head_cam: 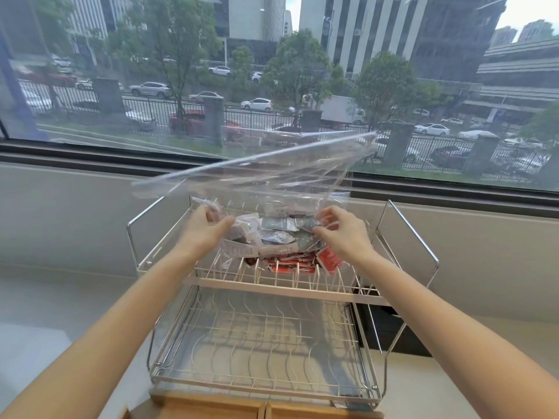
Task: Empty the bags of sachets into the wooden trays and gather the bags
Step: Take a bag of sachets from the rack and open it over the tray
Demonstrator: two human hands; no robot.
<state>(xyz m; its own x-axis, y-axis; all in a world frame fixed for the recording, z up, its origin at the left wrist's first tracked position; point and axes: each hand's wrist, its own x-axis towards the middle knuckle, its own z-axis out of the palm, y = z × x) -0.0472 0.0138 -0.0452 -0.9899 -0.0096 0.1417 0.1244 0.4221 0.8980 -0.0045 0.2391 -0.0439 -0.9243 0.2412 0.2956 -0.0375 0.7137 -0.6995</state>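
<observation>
Sachets (272,237) lie heaped in a clear bag (257,176) on the rack's (272,285) top tier, just between both hands. Left hand (205,228) and right hand (341,231) each pinch the bag's near edge — its long axis runs left to right, its mouth flapping up beyond the fingers. Trays (263,408) sit well below, toward the wrists, so the load likely must come back and down. Rack stands on a pale table by a window.

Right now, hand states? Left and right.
Left hand: closed, pinching the clear plastic bag at its lower left edge.
Right hand: closed, pinching the same bag at its lower right edge.
</observation>
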